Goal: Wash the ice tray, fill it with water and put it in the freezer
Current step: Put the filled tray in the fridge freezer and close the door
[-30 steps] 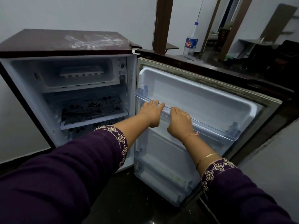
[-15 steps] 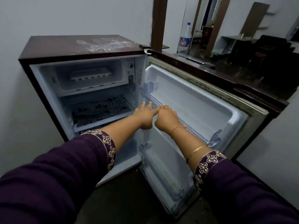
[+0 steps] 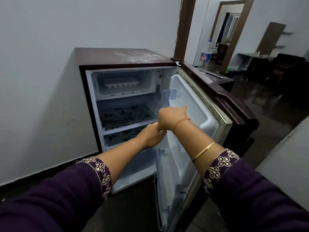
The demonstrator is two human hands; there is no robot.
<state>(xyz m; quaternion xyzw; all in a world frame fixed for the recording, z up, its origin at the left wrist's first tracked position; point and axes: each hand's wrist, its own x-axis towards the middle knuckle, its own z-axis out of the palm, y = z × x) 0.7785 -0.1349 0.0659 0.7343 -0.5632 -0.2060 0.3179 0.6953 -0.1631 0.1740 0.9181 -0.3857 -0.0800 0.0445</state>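
Ice tray (image 3: 121,82) lies flat in the freezer compartment (image 3: 148,79), top of the fridge (image 3: 117,56), well clear of me. Both hands are on the open door (image 3: 192,101): right hand (image 3: 172,117) at its inner side, left hand (image 3: 153,135) tucked just under it, touching. My fingers are hidden, so I can't tell whether they grip or only press. The danger, I reckon: a hard shove jolts the tray and slops any water, or the door's inner edge pinches my fingers.

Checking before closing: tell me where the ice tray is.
Head view, left of centre: the ice tray sits inside the freezer compartment, above the floral shelf.
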